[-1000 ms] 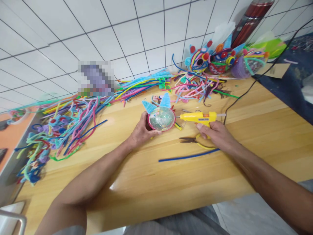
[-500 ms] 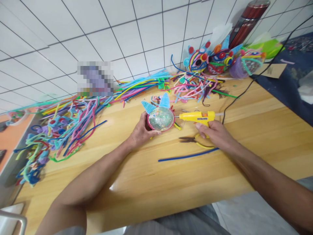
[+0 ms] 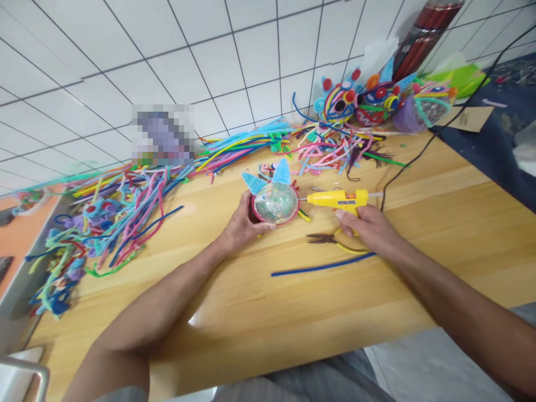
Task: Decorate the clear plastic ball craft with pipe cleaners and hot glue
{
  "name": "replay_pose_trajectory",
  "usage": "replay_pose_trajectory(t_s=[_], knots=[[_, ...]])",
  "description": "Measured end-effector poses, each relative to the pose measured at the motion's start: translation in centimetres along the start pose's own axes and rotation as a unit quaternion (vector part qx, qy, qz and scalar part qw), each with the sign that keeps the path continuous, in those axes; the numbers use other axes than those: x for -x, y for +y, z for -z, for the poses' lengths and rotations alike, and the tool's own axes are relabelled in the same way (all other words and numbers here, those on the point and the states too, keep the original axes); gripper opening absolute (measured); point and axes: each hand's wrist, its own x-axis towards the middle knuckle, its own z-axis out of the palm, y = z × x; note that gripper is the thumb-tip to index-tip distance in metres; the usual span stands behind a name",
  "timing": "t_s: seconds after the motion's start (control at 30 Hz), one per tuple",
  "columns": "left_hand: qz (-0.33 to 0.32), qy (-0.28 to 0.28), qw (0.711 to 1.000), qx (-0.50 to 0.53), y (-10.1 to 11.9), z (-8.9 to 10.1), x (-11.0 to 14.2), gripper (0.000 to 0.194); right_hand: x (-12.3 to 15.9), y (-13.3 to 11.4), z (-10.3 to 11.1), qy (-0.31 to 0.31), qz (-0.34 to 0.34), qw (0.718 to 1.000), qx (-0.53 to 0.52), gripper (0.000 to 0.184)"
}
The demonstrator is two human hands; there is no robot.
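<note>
My left hand (image 3: 244, 223) is closed around the left side of a clear rounded ornament (image 3: 276, 204) with a dark pink rim and two light blue pointed ears. In my right hand (image 3: 363, 223) is a yellow hot glue gun (image 3: 335, 199), a clear glue stick poking out of its back. Its nozzle reaches the right edge of the ornament; whether it touches, I cannot tell. Under the glue gun lie pliers (image 3: 324, 239) with yellow handles, partly covered by my right hand. Closer to me, a blue pipe cleaner (image 3: 318, 267) rests on the wooden table.
Heaps of coloured pipe cleaners (image 3: 142, 206) cover the table's left side and run along the tiled wall. Several decorated round figures (image 3: 381, 103) stand at the back right beside a red cylinder (image 3: 427, 39). A black cord (image 3: 422, 153) crosses the right side.
The view has shifted very slightly. Both hands, the ornament and the glue gun keep nearly the same positions, with the nozzle still at the ornament's right edge.
</note>
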Motion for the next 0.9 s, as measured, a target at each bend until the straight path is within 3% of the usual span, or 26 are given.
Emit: replay_pose_trajectory(t_s=[0.9], knots=[[-0.004,0.009,1.000,-0.024,0.38,-0.01,0.01,0.099,0.09,-0.05,-0.04,-0.004,-0.001,1.000,-0.013,0.062]])
